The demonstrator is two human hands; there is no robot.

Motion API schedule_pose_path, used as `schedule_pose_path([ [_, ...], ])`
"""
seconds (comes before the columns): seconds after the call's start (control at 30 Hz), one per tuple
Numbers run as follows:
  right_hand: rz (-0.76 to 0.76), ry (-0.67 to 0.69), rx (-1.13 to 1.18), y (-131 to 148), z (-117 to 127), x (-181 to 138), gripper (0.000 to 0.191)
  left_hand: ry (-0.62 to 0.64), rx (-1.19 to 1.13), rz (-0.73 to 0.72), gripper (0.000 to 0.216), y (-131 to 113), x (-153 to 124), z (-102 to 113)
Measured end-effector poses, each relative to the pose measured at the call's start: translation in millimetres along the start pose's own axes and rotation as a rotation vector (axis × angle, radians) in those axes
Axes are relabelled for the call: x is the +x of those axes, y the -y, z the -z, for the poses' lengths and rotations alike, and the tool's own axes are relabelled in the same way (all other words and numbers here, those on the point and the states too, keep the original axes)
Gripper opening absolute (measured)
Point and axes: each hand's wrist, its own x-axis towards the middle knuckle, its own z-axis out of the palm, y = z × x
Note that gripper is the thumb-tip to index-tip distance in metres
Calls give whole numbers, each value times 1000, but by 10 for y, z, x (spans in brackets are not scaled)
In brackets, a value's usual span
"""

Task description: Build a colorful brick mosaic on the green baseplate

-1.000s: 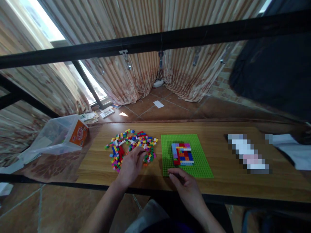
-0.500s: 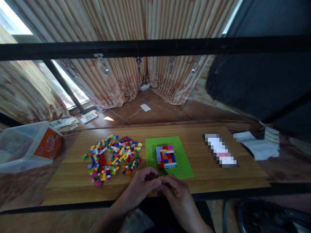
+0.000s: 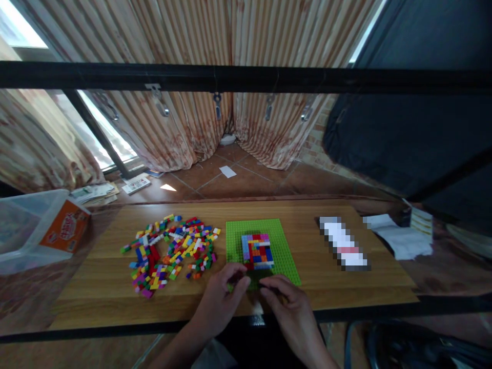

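A green baseplate (image 3: 280, 246) lies on the wooden table (image 3: 96, 302) with a small block of coloured bricks (image 3: 257, 251) built on its middle. A loose pile of small coloured bricks (image 3: 169, 251) is spread to its left. My left hand (image 3: 221, 302) and my right hand (image 3: 286, 307) are at the plate's near edge, fingers curled and pinched close together over it. What the fingertips hold is too small to make out.
A clear plastic bin with an orange box (image 3: 63, 230) stands at the table's far left. A blurred-out flat object (image 3: 344, 248) and white papers (image 3: 400, 238) lie to the right. A black bar (image 3: 246, 77) crosses overhead, with curtains behind.
My left hand left the brick pile and came to the plate's near edge beside my right hand. The view swung right, so everything shifted left in frame.
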Motion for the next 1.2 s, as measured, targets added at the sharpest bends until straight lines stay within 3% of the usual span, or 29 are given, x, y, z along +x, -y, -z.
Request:
schedule_pose_path([
  [0.13, -17, -140, -46, -123, 124, 85, 21, -170, 316, -133, 35, 96, 25, -9],
  [0.27, -34, -203, -67, -200, 196, 142, 26, -146, 483, -192, 70, 204, 83, -69],
  [0.37, -33, -221, -90, -225, 221, 185, 29, -112, 509, -203, 82, 266, 119, -103],
  [0.67, 126, -120, -268, -145, 240, 587, 26, -71, 421, -229, 79, 286, 137, -92],
  [0.8, 207, -148, -343, -136, 172, 751, 23, -65, 393, -217, 78, 272, 130, -87],
  [1.2, 287, -140, -470, -183, 47, 915, 12, -57, 391, -234, 83, 258, 114, -74],
])
